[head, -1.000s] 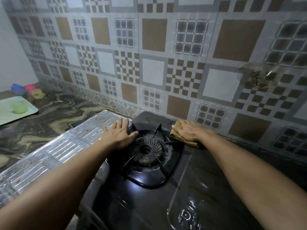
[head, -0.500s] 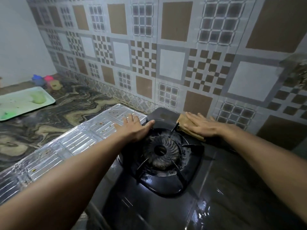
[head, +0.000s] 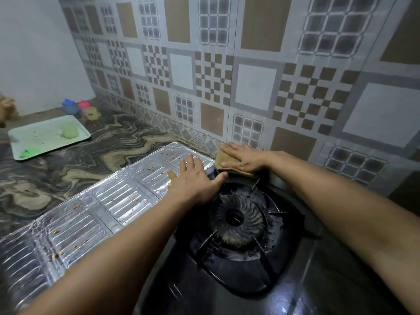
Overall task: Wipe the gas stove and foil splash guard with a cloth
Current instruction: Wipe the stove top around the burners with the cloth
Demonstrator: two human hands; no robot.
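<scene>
I am pressing my right hand (head: 244, 156) flat, fingers straight, on the cloth (head: 225, 158), a tan folded piece that is lying at the stove's far left corner, right against the tiled wall (head: 256, 87). The cloth is peeking out past my fingertips on the left and under the heel of my palm toward the burner. My left hand (head: 195, 180) is resting released and spread, fingers straight, its fingers lying on the far end of the foil guard (head: 95, 212) and its thumb reaching over the stove's edge just beside the cloth; it is holding nothing.

The stove (head: 318, 280) is sitting black and glossy below my forearms, with its burner (head: 236, 220) and pan support just near my left wrist, grey residue ringing the burner head. The foil guard is lying flat along the stove's left side, touching it, its ribbed panels dotted with brown specks.

Going outward, the marbled table (head: 75, 164) is carrying a pale green tray (head: 43, 137) well apart to the far left, with a pale lump and a green smear on it. Behind the tray, near the wall corner, small blue, pink and yellow items (head: 80, 109) are standing together; I cannot tell what they are.
</scene>
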